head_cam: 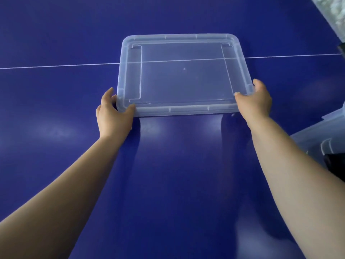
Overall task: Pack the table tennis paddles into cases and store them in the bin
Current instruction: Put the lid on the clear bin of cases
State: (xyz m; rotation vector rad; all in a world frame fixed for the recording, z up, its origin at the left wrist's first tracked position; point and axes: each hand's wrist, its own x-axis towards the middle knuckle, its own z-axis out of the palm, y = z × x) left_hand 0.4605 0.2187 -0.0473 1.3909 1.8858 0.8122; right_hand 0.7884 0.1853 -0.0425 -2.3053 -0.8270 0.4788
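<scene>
The clear lid was held flat, just above the blue table, its long axis crosswise. Its near corners were gripped by the left hand and right hand, equally near. The bin was glimpsed rightward.

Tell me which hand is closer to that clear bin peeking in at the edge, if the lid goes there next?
The right hand. It grips the lid's right near corner, and the bin shows at the right edge, beside the right forearm. The left hand holds the opposite corner, farther away.
</scene>
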